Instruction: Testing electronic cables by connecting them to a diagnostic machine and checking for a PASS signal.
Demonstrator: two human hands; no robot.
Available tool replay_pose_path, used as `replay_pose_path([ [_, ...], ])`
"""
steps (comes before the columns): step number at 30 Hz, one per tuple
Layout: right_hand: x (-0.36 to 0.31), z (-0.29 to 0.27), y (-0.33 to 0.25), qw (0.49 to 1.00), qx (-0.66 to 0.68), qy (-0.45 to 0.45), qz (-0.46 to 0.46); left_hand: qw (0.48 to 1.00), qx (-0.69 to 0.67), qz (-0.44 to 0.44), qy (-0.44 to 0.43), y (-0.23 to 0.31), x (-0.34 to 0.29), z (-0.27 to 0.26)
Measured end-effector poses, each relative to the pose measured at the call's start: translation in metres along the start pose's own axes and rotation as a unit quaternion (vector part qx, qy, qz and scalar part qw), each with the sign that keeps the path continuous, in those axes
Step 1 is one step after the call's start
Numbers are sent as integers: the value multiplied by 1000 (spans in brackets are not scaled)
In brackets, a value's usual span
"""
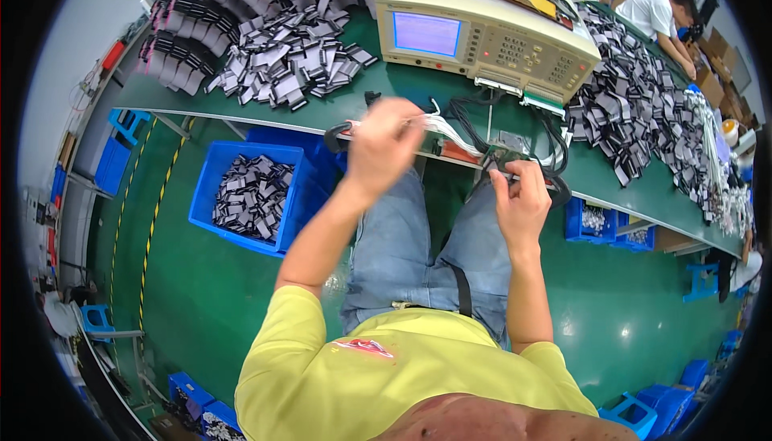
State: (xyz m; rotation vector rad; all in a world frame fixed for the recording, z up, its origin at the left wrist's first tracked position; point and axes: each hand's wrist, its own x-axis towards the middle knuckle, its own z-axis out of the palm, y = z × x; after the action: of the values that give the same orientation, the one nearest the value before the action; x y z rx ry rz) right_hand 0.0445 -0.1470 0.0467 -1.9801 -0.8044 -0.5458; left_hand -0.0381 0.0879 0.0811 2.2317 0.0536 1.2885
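Currently, the left hand (390, 142) blurs beside white wires (450, 129) at the edge of the counter (418, 79), its fingers unreadable; the right hand (523, 193) bends its fingers close together by a small green board (504, 154), grip unclear.

In front of the tester (498, 43), left hand (381, 150) blurred, grip unreadable! What the right hand (523, 200) touches: too small to tell.

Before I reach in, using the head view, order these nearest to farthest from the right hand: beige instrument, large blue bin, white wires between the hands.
From the right hand:
1. White wires, just left
2. Beige instrument, beyond, on the bench
3. Large blue bin, far left, below
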Motion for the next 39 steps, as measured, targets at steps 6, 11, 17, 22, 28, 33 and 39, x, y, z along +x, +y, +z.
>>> replay_pose_path([
  [6, -9, -6, 7, 1000, 30, 0, -8, 935, 333, -98, 67, -175, 21, -112],
  [11, -11, -2, 11, 999, 49, -2, -14, 908, 374, -187, -36, -223, -5, -153],
  [17, -10, -1, 12, 998, 51, -6, -29, 927, 332, -158, -70, -220, -1, -148],
  [22, -11, -5, 12, 998, 50, -31, -23, 973, 230, -11, 5, -197, 18, -142],
  [28, -11, -2, 13, 998, 40, -28, -28, 986, -81, -141, -16, -178, 27, -89],
  [33, -10, -2, 14, 998, 26, -35, -36, 939, -244, -237, -42, -189, 15, -41],
  [39, 2, -5, 14, 992, -29, -88, -83, 930, -288, -220, 66, -206, -2, -23],
])
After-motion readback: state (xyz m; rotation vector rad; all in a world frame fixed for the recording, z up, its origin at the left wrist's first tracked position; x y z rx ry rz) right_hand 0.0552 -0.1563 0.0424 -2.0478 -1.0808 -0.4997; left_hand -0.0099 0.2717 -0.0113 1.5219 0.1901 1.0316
